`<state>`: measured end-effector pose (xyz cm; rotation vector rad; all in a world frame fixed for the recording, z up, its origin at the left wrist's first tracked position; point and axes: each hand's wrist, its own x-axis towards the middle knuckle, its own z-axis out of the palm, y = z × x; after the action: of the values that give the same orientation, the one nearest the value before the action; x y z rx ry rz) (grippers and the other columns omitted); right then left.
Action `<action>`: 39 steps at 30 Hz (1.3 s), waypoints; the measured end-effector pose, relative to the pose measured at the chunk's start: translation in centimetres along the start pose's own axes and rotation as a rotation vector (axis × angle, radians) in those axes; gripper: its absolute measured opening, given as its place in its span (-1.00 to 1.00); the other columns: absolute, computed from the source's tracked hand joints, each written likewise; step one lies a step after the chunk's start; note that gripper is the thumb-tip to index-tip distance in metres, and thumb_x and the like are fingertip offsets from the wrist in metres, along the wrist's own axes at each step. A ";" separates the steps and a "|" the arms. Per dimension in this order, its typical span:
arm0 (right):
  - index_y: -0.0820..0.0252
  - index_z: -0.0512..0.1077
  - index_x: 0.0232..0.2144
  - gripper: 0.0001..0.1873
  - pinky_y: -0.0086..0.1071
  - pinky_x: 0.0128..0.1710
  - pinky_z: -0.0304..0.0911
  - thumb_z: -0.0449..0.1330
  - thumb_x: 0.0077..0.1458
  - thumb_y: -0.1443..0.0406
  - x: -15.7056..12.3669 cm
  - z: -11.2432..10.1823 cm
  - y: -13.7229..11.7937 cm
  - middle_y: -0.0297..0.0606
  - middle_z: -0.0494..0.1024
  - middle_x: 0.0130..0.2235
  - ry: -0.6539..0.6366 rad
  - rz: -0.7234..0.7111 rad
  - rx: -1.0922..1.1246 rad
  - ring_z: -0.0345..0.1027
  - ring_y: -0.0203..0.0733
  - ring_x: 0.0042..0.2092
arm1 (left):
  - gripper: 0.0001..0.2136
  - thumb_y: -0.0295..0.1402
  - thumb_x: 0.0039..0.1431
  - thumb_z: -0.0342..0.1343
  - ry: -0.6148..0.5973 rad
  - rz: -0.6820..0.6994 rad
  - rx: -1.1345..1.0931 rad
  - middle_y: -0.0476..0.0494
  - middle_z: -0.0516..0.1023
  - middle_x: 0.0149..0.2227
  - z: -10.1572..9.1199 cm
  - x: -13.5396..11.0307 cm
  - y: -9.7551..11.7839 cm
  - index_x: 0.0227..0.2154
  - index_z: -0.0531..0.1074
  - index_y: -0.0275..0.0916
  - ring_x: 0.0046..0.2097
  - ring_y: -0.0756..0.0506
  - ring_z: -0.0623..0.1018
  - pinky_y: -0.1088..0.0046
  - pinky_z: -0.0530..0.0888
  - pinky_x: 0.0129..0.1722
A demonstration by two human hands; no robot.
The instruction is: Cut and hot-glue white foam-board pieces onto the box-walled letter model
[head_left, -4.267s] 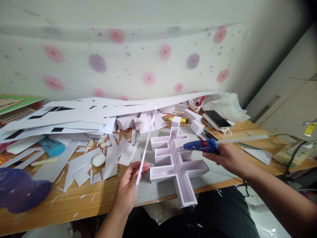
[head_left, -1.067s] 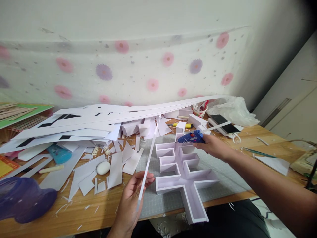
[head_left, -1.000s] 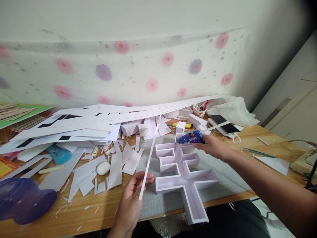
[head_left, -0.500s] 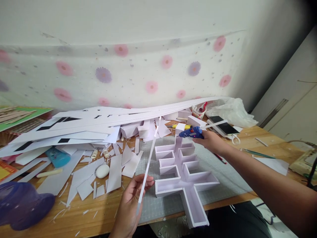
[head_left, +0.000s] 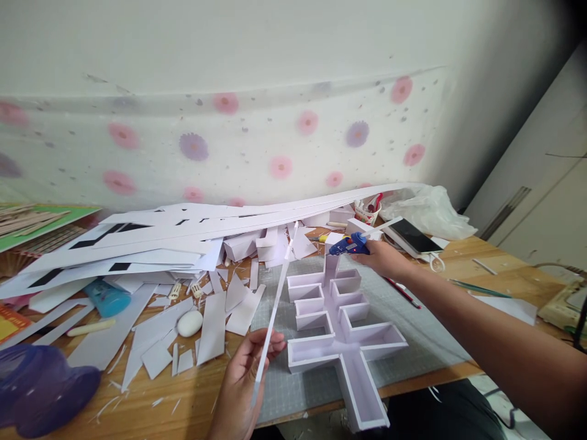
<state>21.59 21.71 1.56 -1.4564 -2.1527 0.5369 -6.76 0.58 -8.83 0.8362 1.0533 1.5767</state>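
My left hand (head_left: 243, 379) pinches a long thin white foam-board strip (head_left: 277, 296) near its lower end; the strip rises away toward the paper pile. My right hand (head_left: 381, 258) grips a blue glue gun (head_left: 348, 245), its nozzle pointing left at the far top end of a white tree-shaped foam-board frame (head_left: 342, 321). The frame lies on a grey cutting mat (head_left: 413, 330) and has several open compartments.
A pile of long white sheets (head_left: 151, 232) and cut scraps covers the left and back of the wooden table (head_left: 137, 397). A phone (head_left: 413, 235), a plastic bag (head_left: 426, 205), a small cup (head_left: 365, 212), a white stone (head_left: 189, 322) and a purple object (head_left: 41, 385) lie around.
My right hand has carried the glue gun from over the frame's middle to its far top end. My left hand still holds the strip in about the same place.
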 end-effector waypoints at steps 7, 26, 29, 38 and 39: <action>0.18 0.48 -0.28 -0.72 -0.30 -0.34 0.23 0.17 0.02 0.12 -0.3 -1.1 0.9 -0.20 0.58 -0.35 -0.018 0.053 -0.104 0.42 -0.03 -0.31 | -0.68 -0.15 0.06 0.22 -0.027 0.001 -0.013 -0.14 0.56 -0.14 -0.2 0.0 -0.1 -0.15 0.50 -0.15 -0.08 -0.17 0.51 0.28 0.38 0.04; 0.18 0.43 -0.48 -0.69 -0.34 -0.48 0.11 0.16 0.02 0.05 -1.0 -2.4 2.0 -0.20 0.48 -0.51 -0.036 0.124 -0.241 0.35 -0.09 -0.45 | -0.68 -0.16 0.02 0.25 -0.024 0.038 -0.010 -0.16 0.57 -0.16 0.2 0.2 0.2 -0.17 0.51 -0.18 -0.11 -0.17 0.52 0.25 0.43 0.00; 0.18 0.41 -0.49 -0.71 -0.35 -0.48 0.12 0.17 0.01 0.07 -1.6 -2.9 1.7 -0.22 0.48 -0.51 -0.057 0.124 -0.233 0.35 -0.12 -0.45 | -0.66 -0.16 0.01 0.26 -0.021 0.041 -0.015 -0.18 0.57 -0.17 0.2 0.3 0.1 -0.16 0.51 -0.18 -0.11 -0.18 0.52 0.24 0.43 -0.01; 0.18 0.41 -0.45 -0.72 -0.40 -0.54 0.11 0.14 -0.01 0.08 -4.2 -4.9 1.7 -0.33 0.40 -0.57 -0.100 0.157 -0.138 0.28 -0.23 -0.54 | -0.67 -0.17 0.02 0.25 -0.023 0.048 -0.003 -0.18 0.57 -0.15 0.0 0.4 0.0 -0.15 0.50 -0.17 -0.09 -0.18 0.51 0.25 0.44 -0.02; 0.18 0.42 -0.44 -0.71 -0.40 -0.54 0.11 0.14 -0.01 0.07 -4.4 -5.0 1.8 -0.33 0.41 -0.56 -0.100 0.159 -0.138 0.28 -0.22 -0.53 | -0.66 -0.17 0.03 0.25 -0.027 0.046 -0.002 -0.19 0.56 -0.15 0.0 0.4 0.0 -0.14 0.49 -0.17 -0.09 -0.18 0.51 0.24 0.44 -0.01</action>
<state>27.28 18.56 3.79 -1.7206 -2.2000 0.5371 -6.85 0.92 -8.80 0.8842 1.0194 1.6003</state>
